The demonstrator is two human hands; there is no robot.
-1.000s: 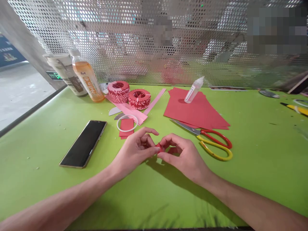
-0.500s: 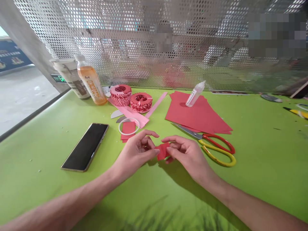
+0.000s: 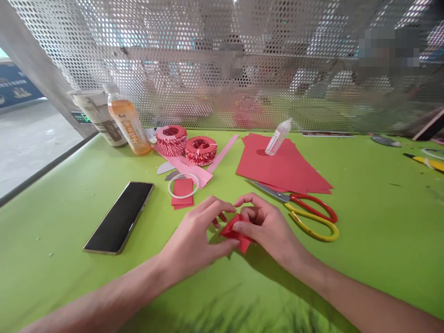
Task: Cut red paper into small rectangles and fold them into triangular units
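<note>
A small folded piece of red paper (image 3: 238, 234) sits between my hands, low over the green table, with a pointed corner showing below. My left hand (image 3: 196, 240) pinches it from the left with thumb and fingers. My right hand (image 3: 265, 225) grips it from the right, its fingers curled over the top. Part of the paper is hidden by my fingers. Just beyond my right hand lie scissors (image 3: 305, 212) with red and yellow handles. A stack of small red paper rectangles (image 3: 182, 192) lies beyond my left hand, with a thin white ring (image 3: 183, 185) resting on it.
Two rings of folded red paper units (image 3: 171, 140) (image 3: 200, 150) stand on a pink paper strip (image 3: 183, 167). Red sheets (image 3: 277, 166) carry a glue bottle (image 3: 278, 137). A phone (image 3: 119, 217), drink bottle (image 3: 126, 122) and perforated metal screen (image 3: 222, 60) surround the green table (image 3: 374, 231).
The red paper has changed from a small flat piece into a folded, pointed shape. Both hands have closed around it and moved slightly nearer me.
</note>
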